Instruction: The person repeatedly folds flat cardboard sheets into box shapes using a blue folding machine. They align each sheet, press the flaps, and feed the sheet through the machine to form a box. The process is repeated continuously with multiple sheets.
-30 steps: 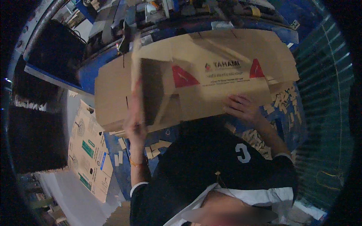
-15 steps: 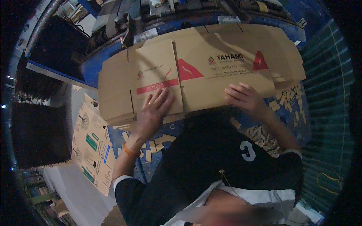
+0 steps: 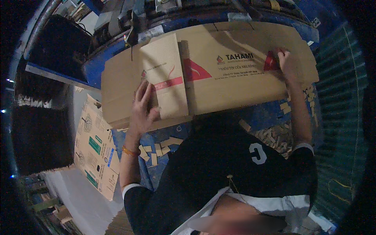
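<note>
A flat brown cardboard box blank [image 3: 235, 90] with red shapes and dark print lies across the work surface before me. Its left panel [image 3: 168, 98], crossed by a red band, is folded over, and the panel's right edge stands a little above the sheet beneath. My left hand [image 3: 143, 107] lies along the folded panel's left side, fingers stretched and thumb apart. At the right red triangle, my right hand [image 3: 286, 64] is on the cardboard with its fingers curled in. What those fingers hold, if anything, is hidden.
Small cardboard offcuts [image 3: 274, 137] litter the blue surface [image 3: 250, 113] near me. A printed sheet [image 3: 96, 147] with green patches leans at the left, near dark cardboard stacks [image 3: 41, 137]. Machinery [image 3: 164, 17] stands along the far side; green corrugated sheeting [image 3: 340, 109] is at the right.
My right hand has moved right and farther away, its fingers curling. My left hand has shifted left to the folded panel's side. The panel's right edge casts a wider shadow.
</note>
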